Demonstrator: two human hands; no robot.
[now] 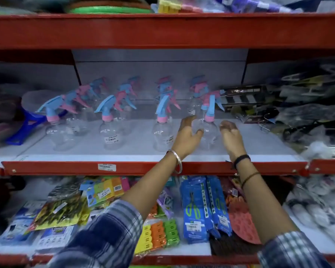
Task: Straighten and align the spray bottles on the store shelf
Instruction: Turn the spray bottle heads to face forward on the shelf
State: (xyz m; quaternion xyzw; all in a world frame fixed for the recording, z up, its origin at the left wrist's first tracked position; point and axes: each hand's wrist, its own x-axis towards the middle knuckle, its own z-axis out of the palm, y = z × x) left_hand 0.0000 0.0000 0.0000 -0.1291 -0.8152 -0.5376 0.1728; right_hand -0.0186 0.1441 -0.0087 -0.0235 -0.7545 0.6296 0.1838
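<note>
1. Lower part of the frame: two plaid sleeves (108,229) are cut off by the bottom edge. The lower shelf under the forearms is crowded with blurred packets; their print cannot be read.
2. Middle: the red front lip (66,168) of the middle shelf crosses the frame, with a price tag (107,167) too smeared to read. Both wrists pass over this lip.
3. Centre: the left hand (187,136) and right hand (231,137) flank the rightmost front spray bottle (208,130). The left fingers (198,131) are spread wide and seem to touch its clear body; the right fingers (225,125) are curled, loosely apart, just beside it, holding nothing. The bottle's base is hard to make out.
4. Left of centre: three more front spray bottles (108,130) stand upright, spaced along the white shelf floor (139,149), with bare room between them.
5. Farther back: rear bottles overlap; only their pink and blue triggers (128,88) show clearly.
6. Right of the hands the floor lies open up to blurred dark packages (240,97).
</note>
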